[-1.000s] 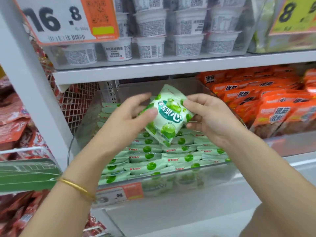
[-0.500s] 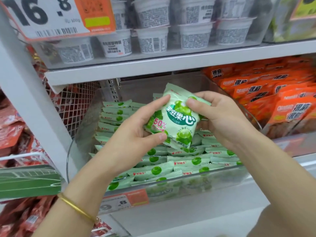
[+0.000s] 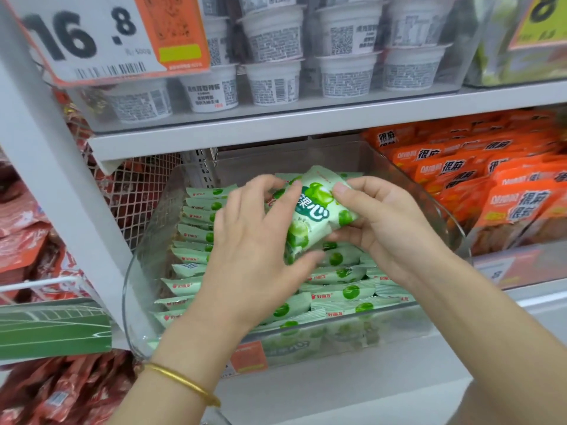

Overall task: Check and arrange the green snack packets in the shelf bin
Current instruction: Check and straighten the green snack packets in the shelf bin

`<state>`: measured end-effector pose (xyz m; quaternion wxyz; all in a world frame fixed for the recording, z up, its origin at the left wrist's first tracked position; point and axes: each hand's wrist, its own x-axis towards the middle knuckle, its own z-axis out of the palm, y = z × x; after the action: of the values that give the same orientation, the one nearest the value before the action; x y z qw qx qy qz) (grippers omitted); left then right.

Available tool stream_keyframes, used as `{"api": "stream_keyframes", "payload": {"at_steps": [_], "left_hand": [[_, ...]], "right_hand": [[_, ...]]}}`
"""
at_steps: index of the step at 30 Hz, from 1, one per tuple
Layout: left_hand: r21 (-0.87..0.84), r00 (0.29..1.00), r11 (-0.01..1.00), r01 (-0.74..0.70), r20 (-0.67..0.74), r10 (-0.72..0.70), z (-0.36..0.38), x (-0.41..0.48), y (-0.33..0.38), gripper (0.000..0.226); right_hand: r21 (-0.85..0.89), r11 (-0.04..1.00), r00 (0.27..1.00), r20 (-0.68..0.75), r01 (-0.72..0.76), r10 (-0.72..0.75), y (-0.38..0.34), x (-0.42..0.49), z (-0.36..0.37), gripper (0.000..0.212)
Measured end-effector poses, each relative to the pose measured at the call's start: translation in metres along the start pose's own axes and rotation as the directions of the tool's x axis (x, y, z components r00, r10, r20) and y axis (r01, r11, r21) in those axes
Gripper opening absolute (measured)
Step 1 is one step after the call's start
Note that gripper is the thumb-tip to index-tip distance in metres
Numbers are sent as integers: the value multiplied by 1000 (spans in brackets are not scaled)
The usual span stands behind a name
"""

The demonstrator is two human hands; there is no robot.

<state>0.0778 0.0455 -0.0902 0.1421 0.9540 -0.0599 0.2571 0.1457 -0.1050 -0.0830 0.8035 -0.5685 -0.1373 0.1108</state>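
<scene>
A clear plastic shelf bin holds several rows of pale green snack packets standing on edge. Just above those rows I hold one green packet, tilted, its printed front towards me. My left hand grips its left side and lower corner, thumb underneath and fingers curled over the top edge. My right hand pinches the packet's right side, thumb on the front and fingers behind. My left hand hides part of the packet rows on the left.
Orange snack packets fill the bin to the right. White tubs stand on the shelf above, with a large 16.8 price tag. A white upright and wire mesh bound the left; red packets lie beyond.
Both hands have carried the packet lower and deeper into the bin. My left hand has shifted over the packet's left half, covering more of its front.
</scene>
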Motion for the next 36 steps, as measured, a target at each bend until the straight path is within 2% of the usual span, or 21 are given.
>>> {"api": "stream_keyframes", "payload": {"at_steps": [2,5,8,13,15,18,28,32,34,36], "left_hand": [[-118,999,993,10,-40,-15,-2,1,-2,57],[-426,992,901,84,-51,-117,-12,2,1,30],[-632,983,754,178,78,-166,-21,3,-1,32],[-848,965,461,262,238,-112,-27,3,-12,51],[-865,957,415,283,285,-58,-27,2,-13,60],[-852,948,440,283,319,8,-24,1,-11,71],[-859,935,403,315,355,25,-22,2,-12,86],[-869,944,372,326,320,-82,-18,2,-11,81],[-879,938,333,342,299,-177,-16,3,-9,64],[-891,902,265,369,275,-332,-13,5,-9,39]], "right_hand": [[46,999,1000,24,-6,4,-1,0,2,24],[-79,995,998,-23,54,-56,-2,3,-1,43],[-103,985,988,76,139,-131,-2,2,-2,23],[-5,986,969,185,166,-162,-4,0,-3,26],[-21,983,969,174,182,-176,-3,0,-1,26],[-28,982,974,132,187,-182,0,-1,1,29],[-56,989,988,85,135,-130,1,-2,0,25],[-58,993,995,17,99,-98,4,0,-1,19],[-46,996,997,15,77,-76,5,1,-1,16],[-21,999,999,32,35,-34,4,0,-3,11]]}}
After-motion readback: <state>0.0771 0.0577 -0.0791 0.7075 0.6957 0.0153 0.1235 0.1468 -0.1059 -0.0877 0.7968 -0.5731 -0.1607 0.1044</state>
